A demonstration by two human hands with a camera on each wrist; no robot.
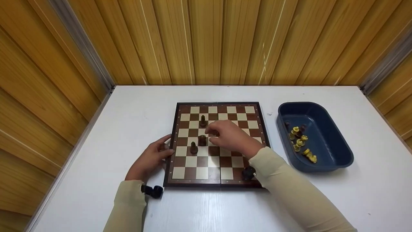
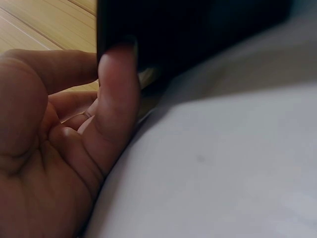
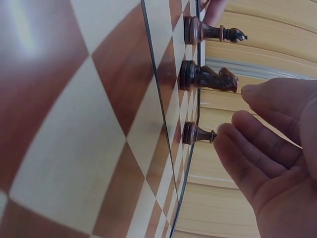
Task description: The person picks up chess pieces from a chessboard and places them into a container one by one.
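My left hand (image 1: 153, 158) rests beside the left edge of a chessboard (image 1: 196, 181), its fingertips at the board's side. In the left wrist view a thumb (image 2: 119, 89) lies against the dark board edge. My right hand (image 1: 230, 137) hovers over the middle of the board, fingers loosely curved with nothing between them. Just left of its fingertips stands a dark knight (image 1: 202, 140). A dark bishop (image 1: 193, 148) stands nearer me, and another dark piece (image 1: 202, 121) farther back. In the right wrist view, fingertips overlap the top of that far piece (image 3: 195, 134).
A deep blue tub (image 1: 334, 138) to the right of the board holds several yellow chess pieces (image 1: 299, 141) and some dark ones. The white table (image 1: 138, 112) meets wood-panelled walls (image 1: 206, 42) behind and at the sides.
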